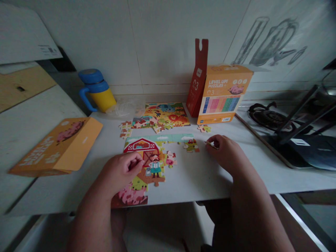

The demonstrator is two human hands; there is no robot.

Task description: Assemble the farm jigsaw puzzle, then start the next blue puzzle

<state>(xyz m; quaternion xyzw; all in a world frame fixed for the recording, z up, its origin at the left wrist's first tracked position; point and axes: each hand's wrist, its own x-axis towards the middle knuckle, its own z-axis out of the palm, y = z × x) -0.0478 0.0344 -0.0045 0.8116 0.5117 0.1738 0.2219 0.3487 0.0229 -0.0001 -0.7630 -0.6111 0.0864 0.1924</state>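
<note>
The upright orange box (223, 92) is bearing "LEVEL UP! PUZZLES" on its front, a faint mark resembling "03" standing beneath; its red side (194, 96) is displaying a similar, larger mark; the orange carton (70, 145) at left is carrying blurred lettering, apparently the same title.

Free tabletop (193, 180) beside puzzle (154, 168), upright box (223, 92) behind

Hands (126, 168) (225, 152): two were visible.
Held piece (212, 145): one showed.
Boxes (61, 145) (225, 89): two were there.
Jug (103, 96): one stood there.
</note>
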